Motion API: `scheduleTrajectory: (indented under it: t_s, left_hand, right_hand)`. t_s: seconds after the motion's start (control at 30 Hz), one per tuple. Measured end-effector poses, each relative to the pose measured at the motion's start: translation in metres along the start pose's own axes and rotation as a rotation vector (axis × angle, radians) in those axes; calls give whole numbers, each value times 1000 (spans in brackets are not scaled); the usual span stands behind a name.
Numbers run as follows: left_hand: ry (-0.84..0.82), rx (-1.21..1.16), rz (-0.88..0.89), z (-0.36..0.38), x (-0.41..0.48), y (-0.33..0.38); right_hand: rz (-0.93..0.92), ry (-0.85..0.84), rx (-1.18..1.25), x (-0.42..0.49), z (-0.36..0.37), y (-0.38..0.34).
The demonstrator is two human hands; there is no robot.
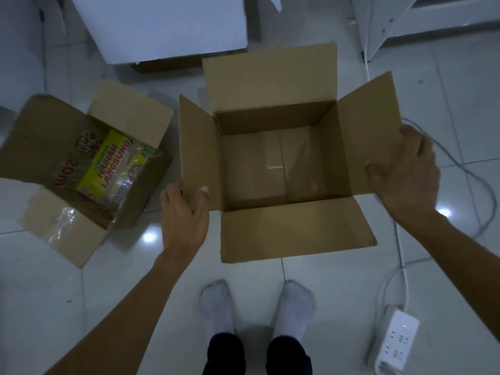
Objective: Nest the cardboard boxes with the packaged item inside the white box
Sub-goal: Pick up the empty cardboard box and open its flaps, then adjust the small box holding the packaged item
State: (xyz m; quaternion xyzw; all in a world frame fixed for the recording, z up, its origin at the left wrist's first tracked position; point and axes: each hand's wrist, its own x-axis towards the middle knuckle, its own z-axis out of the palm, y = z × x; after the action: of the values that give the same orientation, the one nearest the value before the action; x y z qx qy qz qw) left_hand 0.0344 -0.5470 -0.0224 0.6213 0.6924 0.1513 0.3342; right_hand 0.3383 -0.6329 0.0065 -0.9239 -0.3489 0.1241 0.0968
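Left hand (pixel 184 212) pinching left flap of large open box (pixel 281 169); right hand (pixel 405 169) gripping right flap edge. Smaller box (pixel 81 212) with packaged item (pixel 108 163) just left, bare tile floor (pixel 351 293) around.

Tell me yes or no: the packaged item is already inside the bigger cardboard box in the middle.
No. The bigger cardboard box shows only its bare bottom, while the packaged item sits in the smaller cardboard box beside it.
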Motion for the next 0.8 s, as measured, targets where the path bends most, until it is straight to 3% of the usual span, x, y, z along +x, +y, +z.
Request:
scheduleTrajectory:
  t_s: [0.1, 0.23, 0.37, 0.53, 0.63, 0.8]
  left_hand:
    - [93, -22, -6, -15, -16, -13]
    - [195, -92, -136, -41, -26, -44]
    - [361, -150, -263, -71, -22, -90]
    - [477, -211, -536, -102, 17, -160]
    - [443, -191, -655, -122, 47, -197]
    - [319, -81, -686, -139, 90, -254]
  right_hand:
    - [-158, 0, 93, -22, -5, -46]
    - [-249, -319, 331, -57, 13, -128]
    - [-453, -518, 328, -82, 39, -211]
    - [-632, -536, 291, -81, 78, -300]
    - [-666, -541, 221, -68, 107, -346]
    - [-638, -609, 24, -36, 164, -402]
